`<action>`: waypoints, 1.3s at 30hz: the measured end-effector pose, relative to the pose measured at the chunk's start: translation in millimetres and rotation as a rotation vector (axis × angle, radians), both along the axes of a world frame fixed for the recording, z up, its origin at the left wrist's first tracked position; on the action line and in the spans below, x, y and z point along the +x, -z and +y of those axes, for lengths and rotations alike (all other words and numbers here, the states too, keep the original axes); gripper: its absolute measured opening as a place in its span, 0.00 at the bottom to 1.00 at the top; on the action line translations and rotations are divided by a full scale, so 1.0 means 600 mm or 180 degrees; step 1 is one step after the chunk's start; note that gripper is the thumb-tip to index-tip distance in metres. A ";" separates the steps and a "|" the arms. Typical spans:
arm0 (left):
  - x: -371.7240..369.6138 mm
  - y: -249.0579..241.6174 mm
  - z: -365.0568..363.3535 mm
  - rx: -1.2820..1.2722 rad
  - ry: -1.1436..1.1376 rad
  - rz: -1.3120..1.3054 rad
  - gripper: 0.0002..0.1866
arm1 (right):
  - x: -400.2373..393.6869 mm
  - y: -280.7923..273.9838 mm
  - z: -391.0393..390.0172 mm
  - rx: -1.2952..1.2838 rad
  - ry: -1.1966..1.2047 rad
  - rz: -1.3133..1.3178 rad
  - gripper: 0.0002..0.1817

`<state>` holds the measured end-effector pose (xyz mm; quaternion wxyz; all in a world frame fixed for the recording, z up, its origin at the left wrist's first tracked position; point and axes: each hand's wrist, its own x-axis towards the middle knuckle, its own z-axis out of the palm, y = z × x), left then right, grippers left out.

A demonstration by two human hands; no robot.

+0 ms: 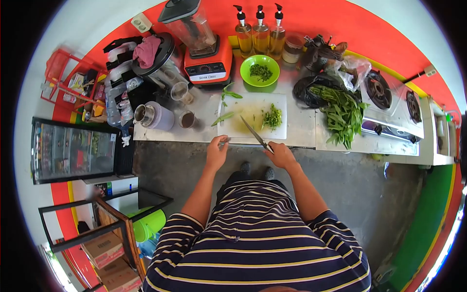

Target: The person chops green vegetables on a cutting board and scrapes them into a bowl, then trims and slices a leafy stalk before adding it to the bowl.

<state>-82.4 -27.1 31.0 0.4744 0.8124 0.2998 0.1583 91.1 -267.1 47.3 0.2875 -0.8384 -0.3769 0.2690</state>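
Observation:
My right hand (280,155) is wrapped round the handle of a knife (254,130), whose blade points up and left over the white cutting board (250,103). Chopped greens (272,117) lie in a small pile right of the blade. At the counter's front edge, by the board's lower left corner, is my left hand (217,150), its fingers bent; whether they hold anything is too small to tell. A long green leaf (223,118) rests across the board's left edge, with more leaves (232,94) above it. Behind the board, a green bowl (269,83) contains chopped greens.
A red blender (208,65), pump bottles (260,36) and a jar (293,48) stand at the back. On the left are a metal-topped jug (155,116) and a glass (187,119). Leafy greens (343,117) lie right, beside a gas stove (395,109).

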 end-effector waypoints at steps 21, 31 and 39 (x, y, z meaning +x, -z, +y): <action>0.078 -0.006 0.067 0.0579 0.0241 -0.0092 0.17 | 0.022 -0.002 -0.007 0.0524 0.1059 -0.0349 0.19; 0.133 0.008 0.098 0.1750 0.0572 0.0529 0.18 | -0.035 -0.062 -0.010 0.0356 0.1784 -0.0187 0.18; 0.138 -0.003 0.052 0.1327 0.1513 0.0169 0.16 | -0.070 -0.066 0.019 0.0182 0.1732 -0.0061 0.17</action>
